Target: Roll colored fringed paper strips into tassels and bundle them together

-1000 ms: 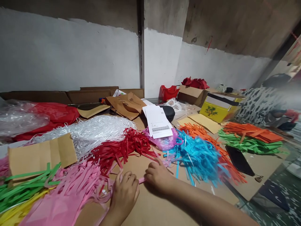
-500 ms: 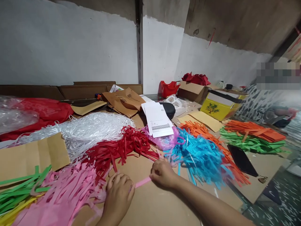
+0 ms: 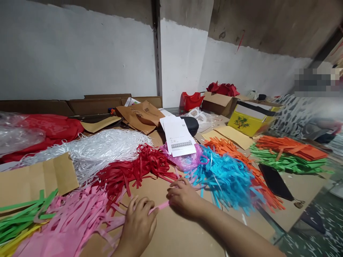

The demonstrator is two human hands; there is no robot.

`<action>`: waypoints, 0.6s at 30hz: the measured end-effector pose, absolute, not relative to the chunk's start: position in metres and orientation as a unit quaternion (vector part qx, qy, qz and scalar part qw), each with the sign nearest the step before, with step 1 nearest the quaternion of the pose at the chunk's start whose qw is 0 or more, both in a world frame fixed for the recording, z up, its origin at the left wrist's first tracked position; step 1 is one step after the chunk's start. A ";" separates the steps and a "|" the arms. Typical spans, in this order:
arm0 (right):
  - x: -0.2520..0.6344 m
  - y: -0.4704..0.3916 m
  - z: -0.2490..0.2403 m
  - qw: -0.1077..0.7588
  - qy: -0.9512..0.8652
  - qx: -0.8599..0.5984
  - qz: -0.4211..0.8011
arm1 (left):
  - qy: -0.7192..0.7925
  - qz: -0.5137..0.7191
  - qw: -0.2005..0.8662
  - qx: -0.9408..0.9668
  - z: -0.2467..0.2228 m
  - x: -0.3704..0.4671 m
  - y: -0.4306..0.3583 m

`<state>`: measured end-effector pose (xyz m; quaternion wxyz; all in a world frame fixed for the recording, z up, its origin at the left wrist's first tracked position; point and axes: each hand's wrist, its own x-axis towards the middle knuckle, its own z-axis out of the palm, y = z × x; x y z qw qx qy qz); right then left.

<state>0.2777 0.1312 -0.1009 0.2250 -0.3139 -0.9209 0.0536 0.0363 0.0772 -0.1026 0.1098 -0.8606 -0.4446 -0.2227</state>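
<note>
Between my two hands a pink strip [image 3: 163, 205] runs straight and short, above the brown cardboard [image 3: 184, 233]. My left hand [image 3: 140, 217] has its fingers bent, and the strip's near end sits between thumb and forefinger, pinched there. My right hand [image 3: 182, 194] lies a little farther out, knuckles up, fingers curled over the other end; its thumb is hidden, so I can't tell whether it pinches the strip or only presses it down.

To the left of my left hand spreads a heap of pink strips [image 3: 64, 217], with some loose ends reaching almost to my wrist. Farther left lie green strips [image 3: 24, 210] and, nearer me, yellow strips [image 3: 21, 241]. Red strips [image 3: 144, 164] are heaped just beyond both hands, and behind them sits a tangle of white cord [image 3: 112, 146].

Straight out from my right hand is a purple plastic bag [image 3: 184, 162], white cards [image 3: 178, 137] lying partly over it. Just to the right of that hand are blue strips [image 3: 227, 178]. Past these come orange strips [image 3: 258, 180], then a black phone [image 3: 276, 181], well apart from my fingers.
</note>
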 end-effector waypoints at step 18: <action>0.276 0.129 -0.119 0.227 -0.905 -0.359 0.038 | -0.440 -0.255 0.126 -0.852 -0.114 0.027 0.081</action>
